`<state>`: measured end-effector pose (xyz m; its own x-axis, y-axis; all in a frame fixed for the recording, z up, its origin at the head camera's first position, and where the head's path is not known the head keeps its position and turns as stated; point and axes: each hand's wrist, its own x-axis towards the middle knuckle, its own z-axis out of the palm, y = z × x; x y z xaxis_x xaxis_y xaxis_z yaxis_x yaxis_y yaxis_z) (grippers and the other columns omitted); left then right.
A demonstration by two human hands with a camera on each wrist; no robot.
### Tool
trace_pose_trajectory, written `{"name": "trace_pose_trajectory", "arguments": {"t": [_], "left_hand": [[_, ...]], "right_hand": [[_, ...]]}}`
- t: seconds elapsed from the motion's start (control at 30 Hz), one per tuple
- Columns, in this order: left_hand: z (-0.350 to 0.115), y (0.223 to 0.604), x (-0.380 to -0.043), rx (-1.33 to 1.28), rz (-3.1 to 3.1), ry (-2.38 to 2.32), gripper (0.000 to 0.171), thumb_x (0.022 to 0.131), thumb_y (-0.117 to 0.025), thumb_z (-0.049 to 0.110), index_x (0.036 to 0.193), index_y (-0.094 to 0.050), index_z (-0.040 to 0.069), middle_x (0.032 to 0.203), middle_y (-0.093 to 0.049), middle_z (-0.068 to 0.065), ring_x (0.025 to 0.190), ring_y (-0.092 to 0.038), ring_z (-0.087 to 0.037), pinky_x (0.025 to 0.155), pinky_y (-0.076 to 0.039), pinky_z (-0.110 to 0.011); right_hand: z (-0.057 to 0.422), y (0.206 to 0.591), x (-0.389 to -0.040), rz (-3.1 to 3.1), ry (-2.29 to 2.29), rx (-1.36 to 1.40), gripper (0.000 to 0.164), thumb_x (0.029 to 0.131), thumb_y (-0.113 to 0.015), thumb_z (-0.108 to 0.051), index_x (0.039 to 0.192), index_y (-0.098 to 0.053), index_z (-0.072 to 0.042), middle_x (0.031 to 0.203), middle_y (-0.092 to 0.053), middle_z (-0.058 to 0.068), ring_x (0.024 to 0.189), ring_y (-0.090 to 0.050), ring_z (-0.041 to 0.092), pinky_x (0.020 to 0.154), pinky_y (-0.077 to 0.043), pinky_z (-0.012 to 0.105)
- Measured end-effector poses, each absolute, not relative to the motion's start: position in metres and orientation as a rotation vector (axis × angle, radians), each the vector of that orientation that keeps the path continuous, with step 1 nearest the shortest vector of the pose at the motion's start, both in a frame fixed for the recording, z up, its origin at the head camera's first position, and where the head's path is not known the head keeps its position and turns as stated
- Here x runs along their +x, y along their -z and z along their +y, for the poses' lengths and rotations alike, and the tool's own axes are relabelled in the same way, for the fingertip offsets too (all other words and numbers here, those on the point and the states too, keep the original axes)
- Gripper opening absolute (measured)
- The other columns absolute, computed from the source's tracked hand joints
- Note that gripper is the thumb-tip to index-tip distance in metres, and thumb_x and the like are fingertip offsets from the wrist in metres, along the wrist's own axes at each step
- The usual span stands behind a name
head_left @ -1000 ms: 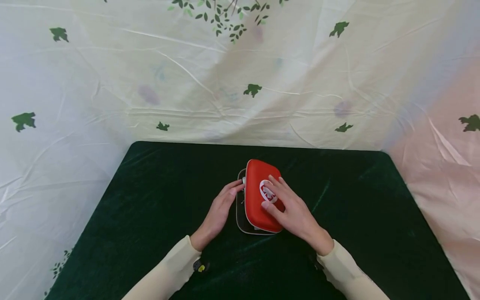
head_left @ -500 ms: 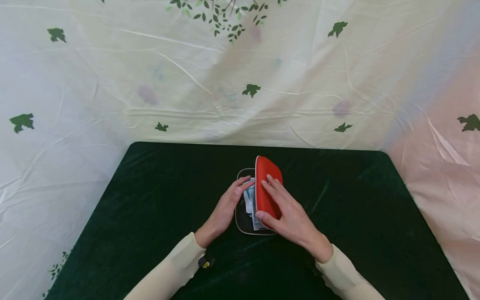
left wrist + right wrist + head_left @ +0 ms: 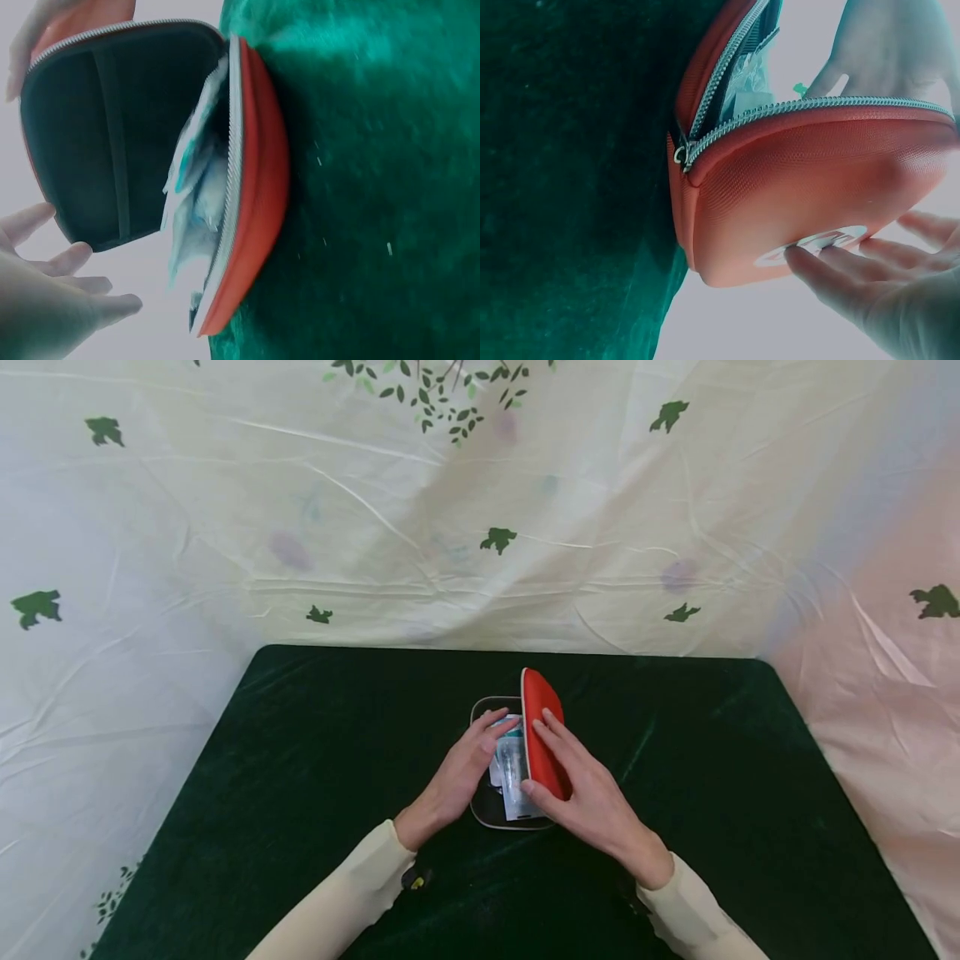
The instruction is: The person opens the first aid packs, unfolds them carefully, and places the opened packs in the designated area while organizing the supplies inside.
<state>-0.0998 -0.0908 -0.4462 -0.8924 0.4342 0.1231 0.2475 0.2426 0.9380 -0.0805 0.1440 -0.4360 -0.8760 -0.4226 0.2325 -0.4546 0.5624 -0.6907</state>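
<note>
A red zippered case with a white emblem lies unzipped on the green cloth. Its lid (image 3: pixel 537 710) stands raised on the right side, and the black-lined base (image 3: pixel 487 810) holds clear and white plastic packets (image 3: pixel 512 781). My right hand (image 3: pixel 596 793) rests its fingers against the lid's outside, right at the emblem (image 3: pixel 847 238) in the right wrist view. My left hand (image 3: pixel 461 768) reaches over the base with fingers extended. In the left wrist view those fingertips are at the rim of the lid's dark inside (image 3: pixel 75 150), which has an elastic strap (image 3: pixel 112 142) across it.
A dark green velvet cloth (image 3: pixel 337 752) covers the table. Behind it and at the sides hang pale curtains (image 3: pixel 420 535) with green leaf shapes. A small dark device (image 3: pixel 415 878) is strapped below the left sleeve.
The lid has swung up and to the right, uncovering the packets in the base. My right hand has stayed against it, while the left has moved slightly right, over the base.
</note>
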Motion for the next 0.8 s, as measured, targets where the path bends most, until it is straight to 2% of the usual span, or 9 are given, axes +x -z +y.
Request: {"name": "trace_pose_trajectory", "arguments": {"t": [0.2, 0.3, 0.57, 0.67, 0.8], "left_hand": [[-0.098, 0.450, -0.105, 0.629, 2.452, -1.615, 0.064, 0.109, -0.030, 0.052, 0.161, -0.039, 0.015, 0.171, -0.022, -0.007, 0.157, -0.017, -0.035, 0.123, -0.016, -0.063], [-0.103, 0.450, -0.107, 0.615, 2.536, -1.508, 0.066, 0.109, -0.034, 0.052, 0.161, -0.036, 0.011, 0.172, -0.021, -0.008, 0.158, -0.012, -0.033, 0.124, -0.014, -0.060], [-0.112, 0.453, -0.115, 0.562, 2.668, -1.157, 0.087, 0.100, -0.046, 0.068, 0.166, -0.023, 0.017, 0.174, -0.009, -0.001, 0.160, -0.002, -0.029, 0.125, -0.013, -0.057], [-0.115, 0.455, -0.118, 0.553, 2.671, -1.048, 0.095, 0.096, -0.051, 0.070, 0.167, -0.017, 0.017, 0.174, -0.004, -0.002, 0.160, -0.001, -0.028, 0.125, -0.013, -0.056], [-0.119, 0.457, -0.121, 0.542, 2.659, -0.974, 0.103, 0.090, -0.062, 0.069, 0.167, -0.016, 0.017, 0.174, 0.000, -0.002, 0.159, -0.001, -0.029, 0.125, -0.015, -0.056]], "right_hand": [[0.155, 0.436, -0.079, -2.723, -1.296, 0.739, 0.076, 0.098, -0.069, -0.038, 0.163, -0.033, -0.022, 0.172, -0.022, 0.003, 0.147, -0.039, 0.038, 0.108, -0.045, 0.060], [0.162, 0.435, -0.079, -2.713, -1.327, 0.724, 0.077, 0.099, -0.069, -0.035, 0.164, -0.030, -0.023, 0.172, -0.021, 0.002, 0.148, -0.037, 0.037, 0.109, -0.044, 0.059], [0.180, 0.435, -0.079, -2.706, -1.374, 0.684, 0.076, 0.100, -0.067, -0.028, 0.165, -0.028, -0.024, 0.172, -0.021, 0.003, 0.150, -0.034, 0.038, 0.104, -0.048, 0.063], [0.188, 0.435, -0.079, -2.710, -1.393, 0.661, 0.074, 0.101, -0.066, -0.026, 0.165, -0.028, -0.025, 0.172, -0.020, 0.002, 0.149, -0.033, 0.039, 0.101, -0.050, 0.063], [0.196, 0.436, -0.079, -2.709, -1.415, 0.622, 0.072, 0.102, -0.064, -0.023, 0.165, -0.028, -0.026, 0.172, -0.020, 0.002, 0.147, -0.037, 0.040, 0.096, -0.054, 0.060]]}}
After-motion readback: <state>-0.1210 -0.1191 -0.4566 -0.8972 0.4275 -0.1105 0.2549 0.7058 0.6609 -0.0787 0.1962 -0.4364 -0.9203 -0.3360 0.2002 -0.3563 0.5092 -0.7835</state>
